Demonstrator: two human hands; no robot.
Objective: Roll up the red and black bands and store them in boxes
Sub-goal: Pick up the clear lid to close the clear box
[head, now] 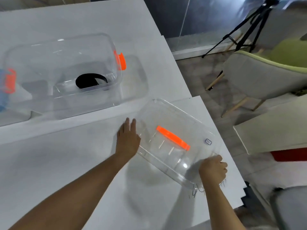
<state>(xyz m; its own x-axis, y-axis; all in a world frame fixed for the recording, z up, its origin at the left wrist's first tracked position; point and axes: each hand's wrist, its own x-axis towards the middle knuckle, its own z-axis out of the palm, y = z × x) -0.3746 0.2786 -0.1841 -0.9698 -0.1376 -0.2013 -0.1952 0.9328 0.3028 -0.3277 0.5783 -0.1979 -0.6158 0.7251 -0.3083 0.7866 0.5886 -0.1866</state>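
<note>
Your left hand (127, 138) lies with its fingers straight and together against the left edge of the clear lid (176, 143), which carries an orange handle (172, 137) across its middle. Your right hand (213, 168) has its fingers curled round the lid's near right corner and grips it. The lid sits tilted above the white table (66, 163), near and to the right in the scene, and casts a soft shadow on the surface below it.

Far and to the left stands the clear storage box (66, 67), uncovered, with an orange latch (121, 61) on its right end and another orange latch (10, 80) on its left end. The rolled black band (90, 80) lies on the box floor, toward the near right corner. A red band does not show clearly anywhere; you cannot tell where it is.

A blurred blue object (2, 90) sits at the left edge of the view, beside the box. Off the table to the right stand a grey and green chair (265, 77) and, farther off, a black tripod (245, 25).
</note>
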